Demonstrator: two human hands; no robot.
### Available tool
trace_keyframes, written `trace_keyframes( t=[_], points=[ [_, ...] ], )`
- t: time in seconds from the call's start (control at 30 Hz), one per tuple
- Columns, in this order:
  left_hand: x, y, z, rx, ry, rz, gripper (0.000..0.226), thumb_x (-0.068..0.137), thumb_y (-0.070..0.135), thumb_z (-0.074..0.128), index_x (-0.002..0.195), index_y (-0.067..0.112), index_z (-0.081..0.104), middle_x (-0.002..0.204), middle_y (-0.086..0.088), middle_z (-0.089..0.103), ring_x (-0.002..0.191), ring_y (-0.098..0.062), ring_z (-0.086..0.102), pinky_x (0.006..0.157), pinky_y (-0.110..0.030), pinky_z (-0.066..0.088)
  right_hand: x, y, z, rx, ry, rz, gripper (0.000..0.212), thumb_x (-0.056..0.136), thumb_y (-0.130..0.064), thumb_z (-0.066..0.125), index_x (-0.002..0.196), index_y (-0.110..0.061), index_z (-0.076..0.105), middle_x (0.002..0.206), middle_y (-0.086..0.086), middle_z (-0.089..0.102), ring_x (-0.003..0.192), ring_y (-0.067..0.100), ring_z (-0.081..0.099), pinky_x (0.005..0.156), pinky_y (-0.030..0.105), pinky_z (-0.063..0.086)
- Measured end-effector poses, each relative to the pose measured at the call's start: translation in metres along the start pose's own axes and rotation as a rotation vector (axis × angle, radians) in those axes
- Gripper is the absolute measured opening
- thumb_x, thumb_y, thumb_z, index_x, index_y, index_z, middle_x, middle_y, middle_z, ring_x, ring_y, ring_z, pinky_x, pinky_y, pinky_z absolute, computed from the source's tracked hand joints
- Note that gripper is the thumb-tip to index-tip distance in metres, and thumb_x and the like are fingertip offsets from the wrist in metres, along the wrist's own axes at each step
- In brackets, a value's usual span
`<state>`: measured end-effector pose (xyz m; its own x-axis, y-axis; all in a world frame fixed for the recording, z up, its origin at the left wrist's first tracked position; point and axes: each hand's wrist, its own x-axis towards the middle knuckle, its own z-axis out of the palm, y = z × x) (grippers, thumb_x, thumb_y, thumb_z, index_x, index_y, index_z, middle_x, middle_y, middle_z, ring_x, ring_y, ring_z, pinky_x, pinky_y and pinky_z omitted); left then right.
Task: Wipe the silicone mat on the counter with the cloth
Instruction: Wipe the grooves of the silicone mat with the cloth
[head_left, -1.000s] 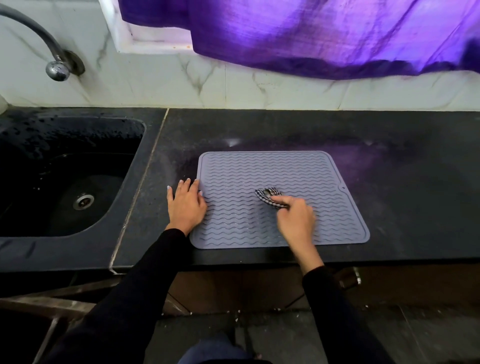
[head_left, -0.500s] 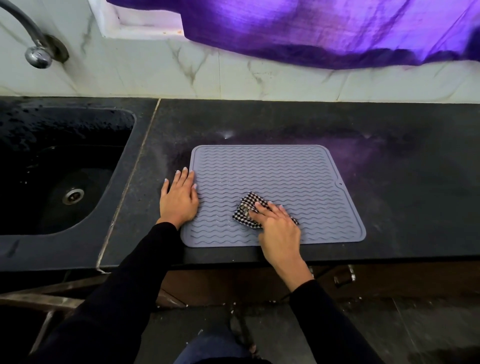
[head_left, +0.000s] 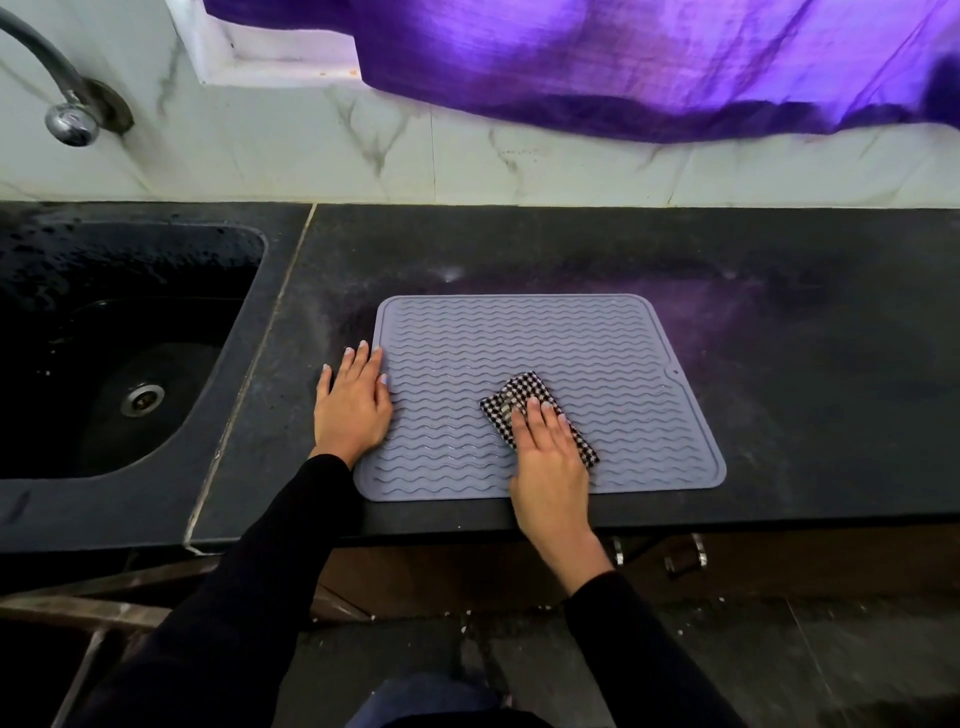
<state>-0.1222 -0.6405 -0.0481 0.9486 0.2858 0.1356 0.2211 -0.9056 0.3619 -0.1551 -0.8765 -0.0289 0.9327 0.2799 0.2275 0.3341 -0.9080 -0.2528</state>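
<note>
A dark, speckled stone bench (head_left: 571, 249) is seen running along a pale marbled wall. A black sink (head_left: 130, 353) is set into its left part. A grey ridged mat (head_left: 519, 338) is laid flat on the bench near its front edge, right of the sink. The left hand (head_left: 350, 405) is rested flat on the bench, overlapping the mat's left edge.

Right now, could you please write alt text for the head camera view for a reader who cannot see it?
A person's right hand presses a checked cloth flat on a grey silicone mat, while the left hand rests flat at the mat's left edge. The mat lies on a dark counter, with a sink to the left.
</note>
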Motion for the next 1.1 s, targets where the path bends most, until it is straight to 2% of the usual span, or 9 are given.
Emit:
trace_keyframes(
  t=[0.3,0.4,0.53,0.63,0.7,0.77,0.83,1.0,1.1],
  points=[
    [0.0,0.001,0.002,0.029,-0.013,0.01,0.061,0.089,0.034,0.016,0.144,0.012,0.029,0.153,-0.008,0.025,0.143,-0.023,0.017,0.116,-0.046,0.007,0.005,0.021,-0.005,0.234,-0.075,-0.107,0.061,0.08,0.003,0.05,0.138,-0.015,0.043,0.148,0.001,0.035,0.139,0.014,0.031,0.116,0.027,0.006],
    [0.0,0.002,0.001,0.024,-0.026,0.005,0.049,0.098,0.026,0.026,0.145,0.012,0.027,0.154,-0.008,0.023,0.143,-0.022,0.015,0.116,-0.046,0.006,0.024,0.032,-0.024,0.743,-0.223,0.257,0.053,0.086,0.006,0.04,0.129,-0.023,0.054,0.132,-0.007,0.049,0.101,0.008,0.057,0.088,0.024,0.046],
    [-0.002,0.003,-0.002,0.019,-0.034,0.006,0.048,0.098,0.024,0.028,0.145,0.012,0.027,0.154,-0.007,0.022,0.143,-0.021,0.015,0.116,-0.044,0.005,0.047,0.056,-0.06,1.399,0.086,0.832,0.063,0.071,0.017,0.03,0.122,-0.006,0.06,0.113,0.014,0.064,0.094,0.027,0.06,0.065,0.026,0.047],
    [-0.001,0.002,-0.002,0.016,-0.022,0.005,0.051,0.096,0.029,0.024,0.144,0.012,0.03,0.153,-0.008,0.025,0.143,-0.022,0.017,0.116,-0.046,0.008,0.041,0.055,-0.064,1.09,0.262,0.801,0.051,0.087,0.005,0.037,0.128,-0.019,0.055,0.122,0.002,0.061,0.084,0.015,0.06,0.06,0.021,0.044],
    [-0.001,0.001,-0.002,0.014,-0.011,0.01,0.056,0.092,0.032,0.021,0.143,0.012,0.031,0.153,-0.008,0.026,0.143,-0.023,0.018,0.115,-0.046,0.009,0.031,0.041,-0.052,0.836,0.18,0.616,0.045,0.092,-0.002,0.041,0.131,-0.02,0.051,0.124,0.004,0.061,0.074,0.01,0.055,0.059,0.02,0.045],
    [0.0,0.0,-0.001,0.015,-0.002,0.014,0.057,0.091,0.033,0.021,0.143,0.012,0.032,0.153,-0.008,0.027,0.142,-0.023,0.019,0.115,-0.046,0.009,0.019,0.022,-0.029,0.453,-0.01,0.367,0.05,0.09,-0.001,0.044,0.137,-0.017,0.043,0.141,0.008,0.047,0.112,0.018,0.055,0.098,0.027,0.044],
    [0.0,0.0,0.0,0.022,0.003,0.018,0.057,0.091,0.033,0.021,0.143,0.011,0.032,0.152,-0.009,0.027,0.142,-0.023,0.019,0.115,-0.047,0.009,0.01,0.013,-0.008,0.186,-0.025,0.189,0.056,0.088,-0.005,0.046,0.143,-0.012,0.034,0.153,0.008,0.028,0.141,0.019,0.026,0.116,0.025,0.007],
    [0.0,0.002,0.001,0.037,-0.004,0.011,0.063,0.087,0.035,0.016,0.144,0.012,0.031,0.153,-0.008,0.026,0.143,-0.023,0.018,0.115,-0.046,0.008,0.015,0.023,-0.004,0.242,0.028,0.232,0.054,0.086,-0.004,0.046,0.139,-0.015,0.042,0.15,0.001,0.034,0.14,0.011,0.028,0.112,0.017,0.005],
    [0.0,0.001,0.002,0.033,-0.007,0.007,0.052,0.095,0.029,0.024,0.144,0.012,0.03,0.153,-0.007,0.025,0.143,-0.022,0.018,0.115,-0.046,0.008,0.015,0.025,-0.009,0.41,0.068,0.267,0.051,0.085,0.0,0.045,0.132,-0.02,0.051,0.143,-0.004,0.045,0.131,0.012,0.042,0.111,0.022,0.022]
  ],
)
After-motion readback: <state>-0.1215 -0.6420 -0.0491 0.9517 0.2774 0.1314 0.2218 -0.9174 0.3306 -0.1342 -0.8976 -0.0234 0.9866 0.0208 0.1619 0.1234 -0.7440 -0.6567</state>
